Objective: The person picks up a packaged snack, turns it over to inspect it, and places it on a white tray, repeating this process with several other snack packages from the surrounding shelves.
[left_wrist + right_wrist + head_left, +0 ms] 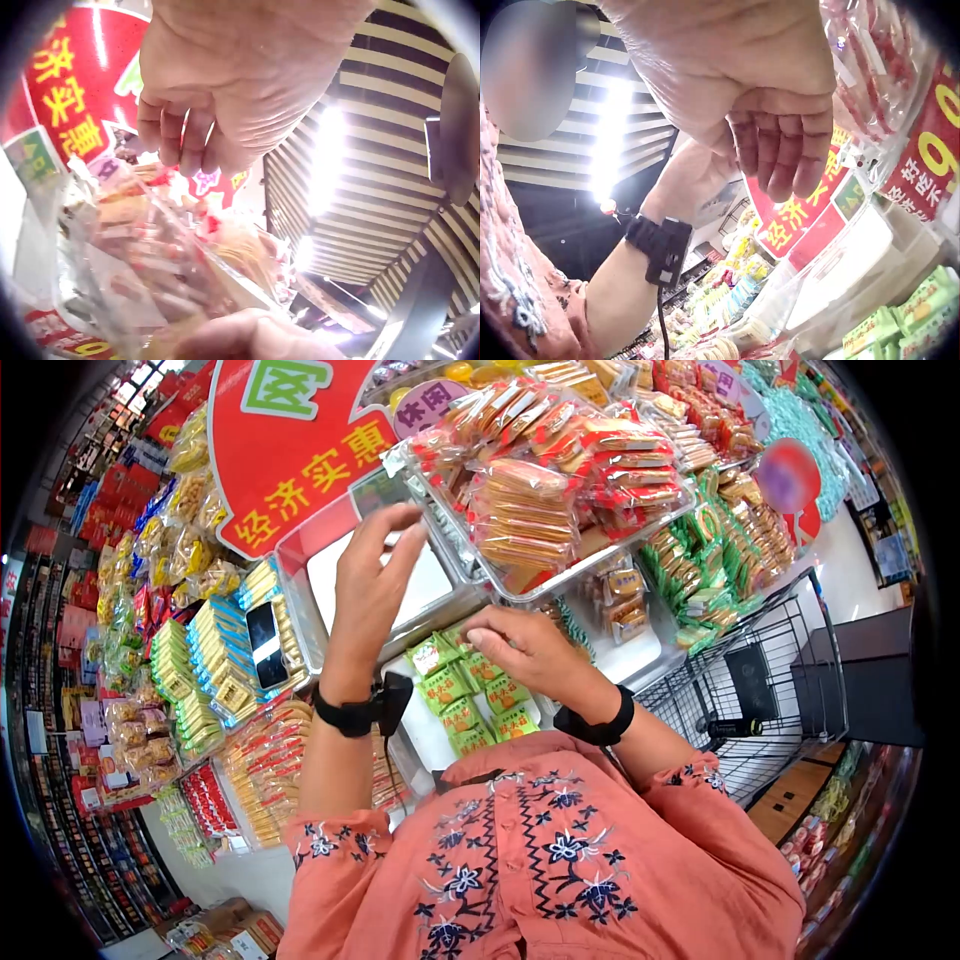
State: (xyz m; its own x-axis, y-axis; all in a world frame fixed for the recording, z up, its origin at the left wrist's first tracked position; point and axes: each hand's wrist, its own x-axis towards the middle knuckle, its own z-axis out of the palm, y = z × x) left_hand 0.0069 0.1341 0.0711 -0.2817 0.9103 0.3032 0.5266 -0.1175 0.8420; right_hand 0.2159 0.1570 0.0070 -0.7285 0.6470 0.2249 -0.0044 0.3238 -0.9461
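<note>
My left hand (pixel 368 588) hangs over a clear plastic bin (pixel 320 582) with a white bottom, its fingers loosely bent and holding nothing. In the left wrist view, the palm and bent fingers of that hand (pixel 240 82) appear above bagged snacks. My right hand (pixel 535 655) is over green snack packets (pixel 455 715) that lie in a white-bottomed bin close to my body. Seen from the right wrist, this hand (pixel 742 82) has its fingers relaxed and bent, with nothing in the grasp.
A raised clear tray (pixel 560 585) piled with bagged biscuits stands beyond my right hand. Left of the bins, a phone (pixel 265 645) lies on blue and yellow packets (pixel 222 660). A wire shopping cart (pixel 745 690) is at my right. Behind the bins rises a red sign (pixel 300 455).
</note>
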